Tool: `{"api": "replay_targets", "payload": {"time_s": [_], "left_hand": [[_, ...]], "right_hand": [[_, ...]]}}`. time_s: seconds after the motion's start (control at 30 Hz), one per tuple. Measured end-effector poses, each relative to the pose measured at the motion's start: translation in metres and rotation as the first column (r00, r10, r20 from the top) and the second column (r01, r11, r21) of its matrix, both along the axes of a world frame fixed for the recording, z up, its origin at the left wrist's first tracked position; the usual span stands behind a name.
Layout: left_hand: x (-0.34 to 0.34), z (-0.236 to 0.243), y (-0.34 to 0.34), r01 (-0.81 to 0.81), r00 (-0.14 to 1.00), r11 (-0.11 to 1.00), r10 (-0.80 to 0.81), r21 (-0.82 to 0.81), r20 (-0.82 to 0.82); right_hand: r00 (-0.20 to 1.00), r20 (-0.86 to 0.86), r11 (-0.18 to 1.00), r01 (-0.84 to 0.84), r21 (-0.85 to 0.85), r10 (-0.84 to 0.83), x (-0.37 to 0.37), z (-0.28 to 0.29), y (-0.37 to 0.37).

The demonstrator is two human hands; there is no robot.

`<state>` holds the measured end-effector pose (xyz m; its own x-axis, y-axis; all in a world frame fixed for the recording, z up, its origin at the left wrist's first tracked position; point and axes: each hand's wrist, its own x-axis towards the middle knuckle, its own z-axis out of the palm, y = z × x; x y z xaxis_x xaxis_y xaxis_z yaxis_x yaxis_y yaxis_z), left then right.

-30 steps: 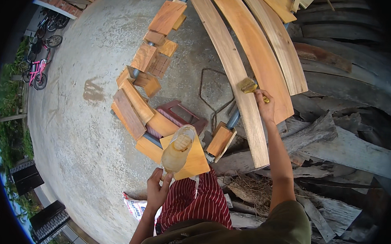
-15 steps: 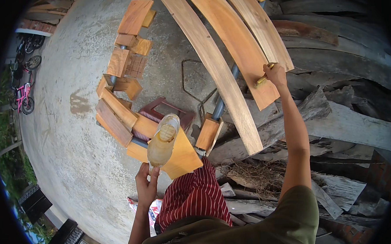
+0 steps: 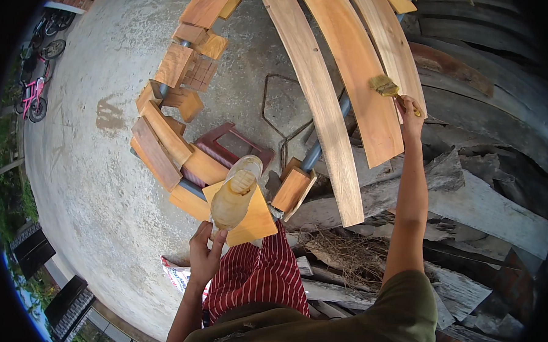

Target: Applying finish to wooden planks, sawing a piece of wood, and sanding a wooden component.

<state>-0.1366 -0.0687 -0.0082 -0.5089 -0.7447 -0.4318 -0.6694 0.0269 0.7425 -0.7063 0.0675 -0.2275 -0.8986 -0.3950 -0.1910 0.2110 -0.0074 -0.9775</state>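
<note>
My right hand (image 3: 411,111) is closed around the handle of a flat paintbrush (image 3: 385,86), whose bristles point left over the middle wooden plank (image 3: 364,71). Whether the bristles touch the wood I cannot tell. Closer to my body, my left hand (image 3: 205,253) grips the lower end of a clear cut plastic bottle (image 3: 231,200) with yellowish liquid in it. The bottle tilts above a square yellowish board (image 3: 253,218). On either side of the middle plank lie a paler plank (image 3: 325,121) and another long plank (image 3: 394,45).
Wood blocks (image 3: 173,64) line a blue pipe on the left. A maroon plastic stool (image 3: 226,143) stands beyond the bottle. Weathered boards (image 3: 487,198) and dry twigs (image 3: 350,251) fill the right side. A pink bicycle (image 3: 33,93) is at far left on the concrete floor (image 3: 90,181).
My right hand has lifted and turned the brush, so its bristles now point up and left instead of down onto the middle plank's near end. The whole view has shifted slightly.
</note>
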Motion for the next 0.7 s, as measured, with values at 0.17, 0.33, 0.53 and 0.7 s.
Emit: {"api": "replay_targets", "payload": {"time_s": [0.17, 0.33, 0.53, 0.7], "left_hand": [[-0.01, 0.007, -0.012, 0.038, 0.999, 0.999, -0.037, 0.03, -0.032], [-0.006, 0.021, -0.031, 0.115, 0.989, 0.993, -0.115, -0.001, -0.094], [0.032, 0.036, -0.053, 0.172, 0.975, 0.985, -0.166, 0.026, -0.149], [0.098, 0.038, -0.095, -0.022, 0.931, 0.921, 0.16, 0.39, -0.327]], "right_hand": [[0.987, 0.066, 0.945, 0.121, 0.304, -0.148, 0.072, 0.035, 0.149], [0.949, -0.251, 0.41, 0.155, 0.899, 0.191, 0.122, 0.097, 0.149], [0.956, 0.03, 0.942, -0.293, 0.167, 0.292, 0.228, 0.214, 0.014], [0.609, -0.186, 0.636, -0.746, 0.198, 0.771, 0.342, 0.316, -0.077]]}}
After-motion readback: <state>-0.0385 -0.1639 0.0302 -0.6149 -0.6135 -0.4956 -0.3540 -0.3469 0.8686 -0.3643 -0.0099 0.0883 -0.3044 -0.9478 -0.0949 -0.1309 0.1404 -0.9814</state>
